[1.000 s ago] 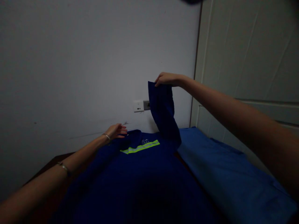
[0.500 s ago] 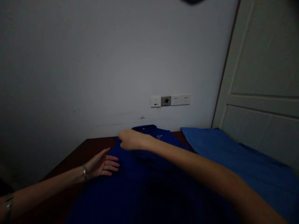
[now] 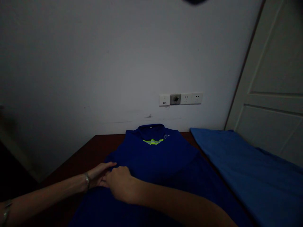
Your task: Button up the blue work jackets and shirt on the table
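A dark blue shirt lies spread on the table, its collar toward the wall and a yellow-green strip showing at the neck. At the shirt's left side, my right hand is closed, fingers curled down at the cloth; its fingertips are hidden. Right beside it is my left hand, thumb stretched out and apart from the fingers, whose tips disappear behind my right hand. A bracelet circles the left wrist.
The dark red-brown tabletop shows left of the shirt. A lighter blue cloth covers the right side. Behind stands a pale wall with sockets; a panelled door rises at the right.
My right hand has come down and toward me from near the shirt's shoulder, uncovering the collar and neck strip. It now meets my left hand, which has shifted slightly left. The view has turned slightly.
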Motion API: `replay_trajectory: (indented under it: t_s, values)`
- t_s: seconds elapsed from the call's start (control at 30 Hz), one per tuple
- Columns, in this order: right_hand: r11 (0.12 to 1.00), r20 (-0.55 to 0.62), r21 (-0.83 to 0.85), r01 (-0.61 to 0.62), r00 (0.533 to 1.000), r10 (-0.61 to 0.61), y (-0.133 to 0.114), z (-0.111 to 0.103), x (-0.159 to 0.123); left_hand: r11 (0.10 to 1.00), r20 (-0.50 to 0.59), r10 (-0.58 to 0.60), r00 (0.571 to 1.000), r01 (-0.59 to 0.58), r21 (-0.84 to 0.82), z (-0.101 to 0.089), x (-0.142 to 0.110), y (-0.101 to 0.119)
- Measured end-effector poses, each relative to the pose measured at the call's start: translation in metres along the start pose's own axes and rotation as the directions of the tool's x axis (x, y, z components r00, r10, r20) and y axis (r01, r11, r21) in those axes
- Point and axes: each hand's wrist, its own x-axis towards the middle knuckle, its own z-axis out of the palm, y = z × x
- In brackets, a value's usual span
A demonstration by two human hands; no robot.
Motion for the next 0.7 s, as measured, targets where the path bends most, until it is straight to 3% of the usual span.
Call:
replay_trajectory:
  t_s: [0.2,0.27,0.33,0.47,0.57,0.63,0.7]
  values:
    - [0.997,0.005,-0.028,0.072,0.997,-0.072,-0.001,0.025,-0.01,0.996,-0.113,0.069,0.991,-0.062,0.063,0.007,0.016,-0.016]
    - [0.997,-0.05,-0.007,0.077,0.996,-0.077,0.008,0.022,-0.018,0.994,-0.103,0.092,0.99,-0.084,0.075,0.007,0.013,-0.014]
    - [1.0,-0.149,0.019,0.0,0.989,0.003,0.03,0.018,-0.026,0.992,-0.085,0.093,0.992,-0.085,0.091,0.006,0.006,-0.007]
    - [0.972,-0.272,0.015,-0.235,0.934,0.23,0.114,0.016,-0.047,0.99,-0.027,0.073,0.997,-0.069,0.127,-0.004,-0.005,0.006]
    - [0.884,-0.255,0.035,-0.465,0.851,0.458,0.194,0.025,-0.068,0.988,-0.069,0.059,0.996,-0.048,0.145,-0.013,-0.005,0.008]
    - [0.835,-0.254,0.018,-0.55,0.805,0.536,0.241,0.037,-0.084,0.988,-0.104,0.049,0.993,-0.033,0.15,-0.017,-0.002,0.007]
    - [0.809,-0.219,-0.019,-0.587,0.792,0.57,0.278,0.053,-0.099,0.988,-0.128,0.041,0.991,-0.022,0.151,-0.021,0.001,0.004]
